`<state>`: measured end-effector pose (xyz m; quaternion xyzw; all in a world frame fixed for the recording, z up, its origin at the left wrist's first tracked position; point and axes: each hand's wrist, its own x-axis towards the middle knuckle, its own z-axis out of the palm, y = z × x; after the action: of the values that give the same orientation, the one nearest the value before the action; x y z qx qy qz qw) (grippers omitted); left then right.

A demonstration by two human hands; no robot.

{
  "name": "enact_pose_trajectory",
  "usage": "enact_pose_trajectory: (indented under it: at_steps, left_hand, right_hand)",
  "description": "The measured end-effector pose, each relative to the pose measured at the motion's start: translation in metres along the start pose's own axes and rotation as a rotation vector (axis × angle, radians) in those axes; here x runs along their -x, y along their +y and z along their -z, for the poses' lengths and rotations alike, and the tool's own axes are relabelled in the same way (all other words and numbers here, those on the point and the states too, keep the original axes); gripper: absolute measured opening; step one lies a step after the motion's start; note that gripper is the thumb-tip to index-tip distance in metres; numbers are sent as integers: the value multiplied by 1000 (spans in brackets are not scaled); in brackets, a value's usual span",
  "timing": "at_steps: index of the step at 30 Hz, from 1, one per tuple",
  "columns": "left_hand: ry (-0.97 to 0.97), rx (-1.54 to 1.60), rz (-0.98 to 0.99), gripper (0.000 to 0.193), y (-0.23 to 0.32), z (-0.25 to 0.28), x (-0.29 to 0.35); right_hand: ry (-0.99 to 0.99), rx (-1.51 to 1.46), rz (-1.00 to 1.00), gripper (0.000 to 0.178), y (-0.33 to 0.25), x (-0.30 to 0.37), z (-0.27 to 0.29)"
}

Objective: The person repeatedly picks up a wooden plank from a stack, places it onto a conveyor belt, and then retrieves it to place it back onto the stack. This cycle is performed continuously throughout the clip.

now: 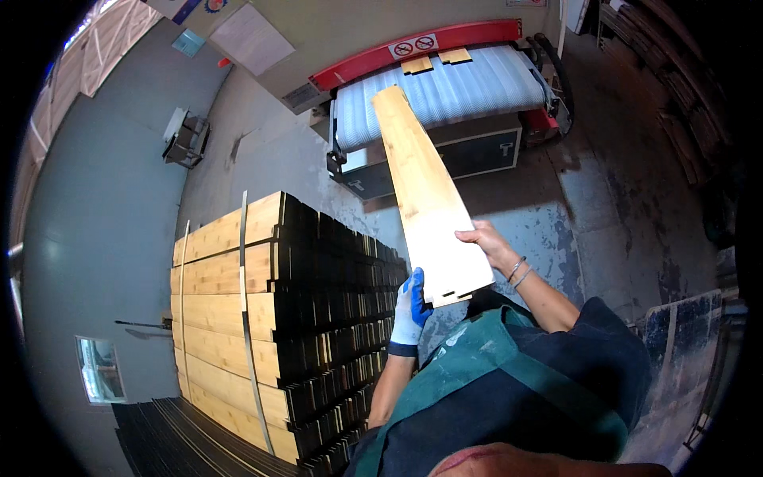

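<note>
A long, light wooden plank (429,199) slants away from my body, gripped in both hands. My left hand (412,306), in a white and blue glove, is closed on its near left edge, with the thumb along the side. My bare right hand (489,243) grips the right edge a little farther up, thumb on top. Stepped edges at the near end suggest more than one board. The plank's far end overlaps a pale blue ribbed conveyor belt (477,87); whether it touches I cannot tell. Two short board ends (416,65) show at the belt's far side.
A tall stack of planks (226,318) with dark edges, bound by straps, stands close on my left. Over the belt runs a red machine bar (469,38). Dark stacked boards (668,87) lie far right, and a scuffed panel (679,342) is near right.
</note>
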<state>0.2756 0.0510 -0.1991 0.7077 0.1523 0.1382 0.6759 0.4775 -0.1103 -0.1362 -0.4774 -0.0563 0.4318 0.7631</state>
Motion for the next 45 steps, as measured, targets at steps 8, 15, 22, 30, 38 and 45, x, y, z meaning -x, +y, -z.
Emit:
enact_pose_trajectory:
  at_steps: [8, 15, 22, 30, 38, 45]
  left_hand:
    - [57, -161, 47, 43, 20, 25, -50]
    - [103, 253, 514, 57, 2, 48, -106]
    - [-64, -134, 213, 47, -6, 60, -146]
    - [112, 177, 495, 60, -50, 85, -207]
    - [81, 62, 397, 43, -82, 90, -251]
    - [118, 821, 465, 44, -91, 90, -230]
  right_hand:
    - [52, 251, 163, 37, -42, 14, 46]
    - [77, 26, 135, 37, -13, -20, 75]
    - [55, -77, 127, 33, -18, -89, 90]
    - [-24, -175, 93, 31, -30, -156, 87]
    - [-82, -183, 126, 30, -44, -191, 106]
    - [-61, 87, 145, 31, -46, -202, 124]
